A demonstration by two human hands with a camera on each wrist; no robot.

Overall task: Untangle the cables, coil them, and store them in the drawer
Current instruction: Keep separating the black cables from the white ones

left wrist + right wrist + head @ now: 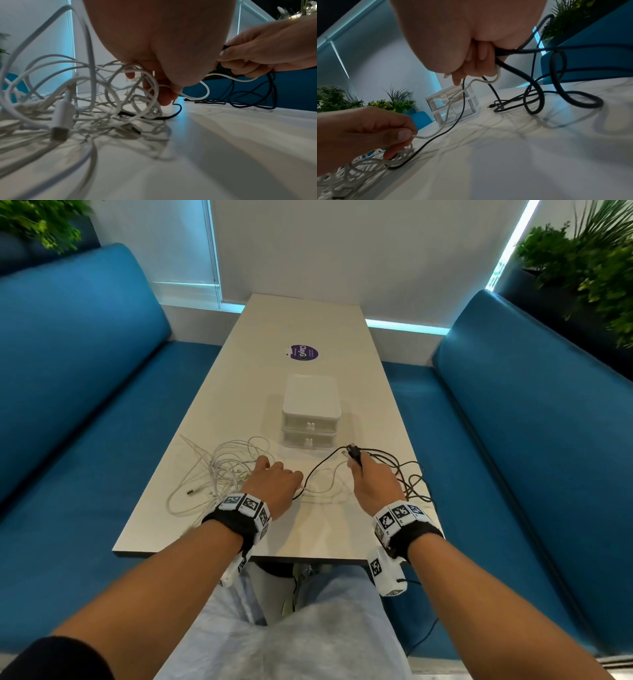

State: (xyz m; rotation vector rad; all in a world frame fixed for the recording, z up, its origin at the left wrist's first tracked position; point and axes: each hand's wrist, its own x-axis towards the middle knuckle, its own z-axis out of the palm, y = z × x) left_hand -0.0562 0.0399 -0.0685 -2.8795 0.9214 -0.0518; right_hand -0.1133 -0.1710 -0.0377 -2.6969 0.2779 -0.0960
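A tangle of white cables (222, 470) (72, 97) lies on the table's near left. My left hand (274, 479) (368, 129) rests at its right edge and pinches one white cable (436, 133) (207, 90) between thumb and finger. That cable runs over to my right hand (371, 481) (257, 54), which grips it together with the black cables (407, 474) (556, 94) and their plugs, lifted a little above the table. One thin black cable (458, 119) trails from the right hand into the white tangle. The white two-drawer unit (311, 405) (453, 106) stands behind, both drawers closed.
The pale table (308, 529) runs between two blue benches (85, 405). A purple round sticker (302, 352) sits beyond the drawer unit. Plants stand on ledges at the back left and right. A white USB plug (59, 129) lies at the tangle's near side.
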